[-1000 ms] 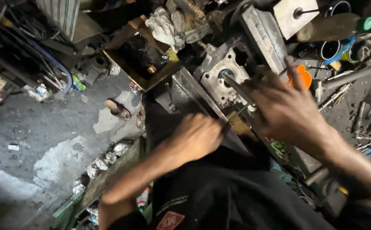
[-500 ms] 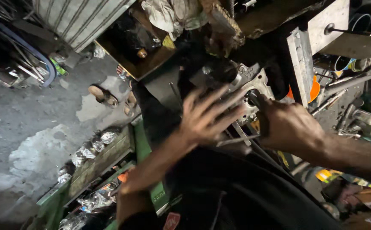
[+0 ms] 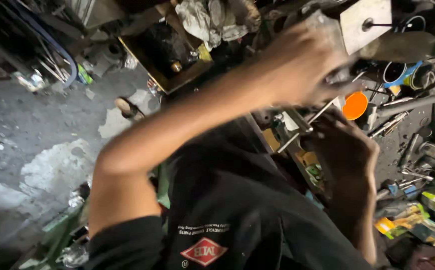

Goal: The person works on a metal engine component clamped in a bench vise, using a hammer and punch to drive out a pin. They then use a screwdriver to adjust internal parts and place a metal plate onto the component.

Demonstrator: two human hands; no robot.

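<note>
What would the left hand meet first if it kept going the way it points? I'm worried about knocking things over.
Probably the grey metal block just beyond the left hand; motion blur and unclear depth make this uncertain.

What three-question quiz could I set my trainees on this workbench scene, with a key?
1. True or false: the left hand sits higher in the picture than the right hand.
2. The round lid just above the right hand is: A blue, B orange, C white.
3. Fill in: the thin metal rod runs closest to the ___ hand.
Key: 1 true; 2 B; 3 right.
</note>
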